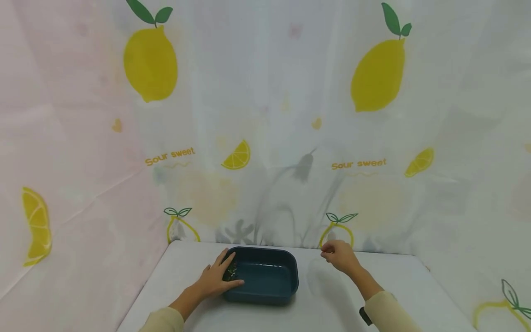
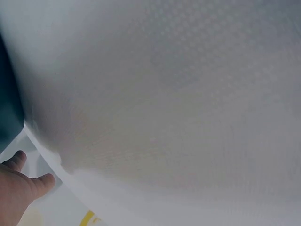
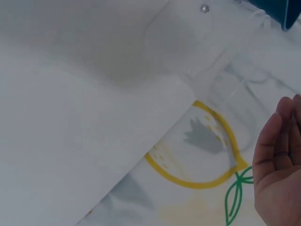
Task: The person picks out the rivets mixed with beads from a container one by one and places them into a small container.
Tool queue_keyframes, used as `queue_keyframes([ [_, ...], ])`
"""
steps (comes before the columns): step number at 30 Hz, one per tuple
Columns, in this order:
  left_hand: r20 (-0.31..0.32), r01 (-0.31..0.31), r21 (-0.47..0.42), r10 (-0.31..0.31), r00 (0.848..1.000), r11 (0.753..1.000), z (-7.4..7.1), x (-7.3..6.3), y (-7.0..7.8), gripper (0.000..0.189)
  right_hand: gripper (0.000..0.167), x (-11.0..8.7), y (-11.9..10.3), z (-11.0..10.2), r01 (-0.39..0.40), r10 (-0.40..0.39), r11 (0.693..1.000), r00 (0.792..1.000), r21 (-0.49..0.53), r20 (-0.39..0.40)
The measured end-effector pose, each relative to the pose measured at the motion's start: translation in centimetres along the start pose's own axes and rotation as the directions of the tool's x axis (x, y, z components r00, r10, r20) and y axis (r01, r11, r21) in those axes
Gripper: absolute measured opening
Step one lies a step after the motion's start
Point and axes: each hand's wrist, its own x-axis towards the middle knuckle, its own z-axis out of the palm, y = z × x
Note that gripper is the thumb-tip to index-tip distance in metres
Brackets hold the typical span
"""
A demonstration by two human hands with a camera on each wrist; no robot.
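My left hand lies over the left end of a dark blue rectangular dish, its fingers spread and the thumb reaching inward across the rim. Beside that palm, small green and shiny bits show in the dish's left end; the hand hides part of them. To the right of the dish, my right hand is raised over the table with thumb and fingertips brought together. It pinches a see-through plastic piece, which hangs below the fingers; its exact kind I cannot tell. A small silvery dot shows on this plastic in the right wrist view.
The white table ends at the back against a hanging cloth printed with lemons. More of this cloth encloses the left and right sides. A dark band sits at the right sleeve.
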Motion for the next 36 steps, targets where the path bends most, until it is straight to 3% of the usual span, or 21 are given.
queue_keyframes([
  [8,-0.011,0.003,0.009,-0.003,1.0,1.0,0.3,-0.3,0.0,0.1,0.005,-1.3,1.0,-0.2,-0.079,0.079,0.997,0.996,0.014,-0.029],
  [17,-0.002,-0.03,0.016,0.03,1.0,0.999,0.6,-0.4,-0.5,0.099,0.005,-2.2,1.7,0.0,-0.091,0.091,0.996,0.996,0.009,-0.01],
  [25,-0.013,-0.032,0.012,0.033,0.999,0.999,0.4,-0.2,-0.3,0.099,0.007,-2.0,1.8,0.1,-0.012,0.012,0.999,1.0,0.037,0.001],
  [36,-0.008,-0.029,0.034,0.029,1.0,0.999,0.3,-0.4,0.0,0.1,0.005,-2.7,1.8,0.1,-0.023,0.023,0.999,1.0,0.034,0.002],
])
